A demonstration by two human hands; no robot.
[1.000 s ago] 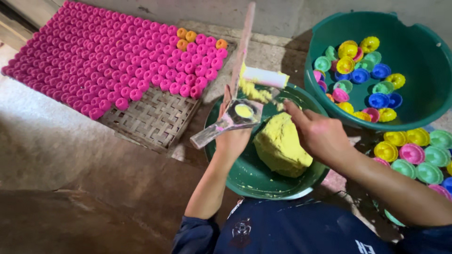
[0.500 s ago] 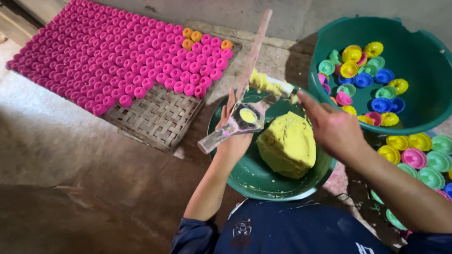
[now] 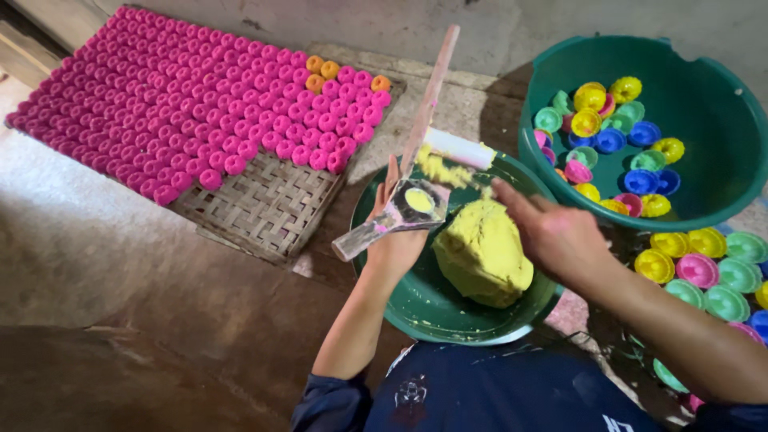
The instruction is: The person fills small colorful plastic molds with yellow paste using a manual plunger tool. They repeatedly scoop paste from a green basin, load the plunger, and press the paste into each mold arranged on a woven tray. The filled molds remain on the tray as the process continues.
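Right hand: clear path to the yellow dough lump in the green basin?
Probably yes. The right hand hovers just beside the yellow dough lump in the green basin, with nothing between them; the left hand holds the metal mould off to the side.

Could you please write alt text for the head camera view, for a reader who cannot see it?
A person's left hand holds a metal mould filled with yellow paste over a green basin holding a yellow lump, the right hand beside it. A woven mat carries rows of pink pieces.

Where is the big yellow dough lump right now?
In the head view, the yellow dough lump sits inside the green basin at centre, just under the right hand, right of the left hand.
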